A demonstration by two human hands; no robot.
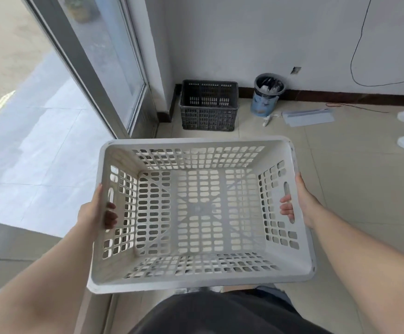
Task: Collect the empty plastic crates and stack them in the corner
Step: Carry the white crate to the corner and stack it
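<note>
Both hands' grip closed on white crate (201, 213) | black crate (209, 104) cornered — bin (267, 95) beside

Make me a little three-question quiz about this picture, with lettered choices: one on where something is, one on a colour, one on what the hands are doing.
1. Where does the black crate stand?
A. On the floor in the corner
B. On a shelf
C. Inside the white crate

2. What colour is the crate being carried?
A. Red
B. White
C. Green

3. How is the white crate held?
A. By one hand only
B. Pushed along the floor
C. By both hands, fingers through the side handle slots

Answers:
1. A, it sits on the floor where the wall meets the door frame, left of the bin.
2. B, its pierced walls are white.
3. C, the left hand and right hand each grip a side, and nothing lies inside.
</note>
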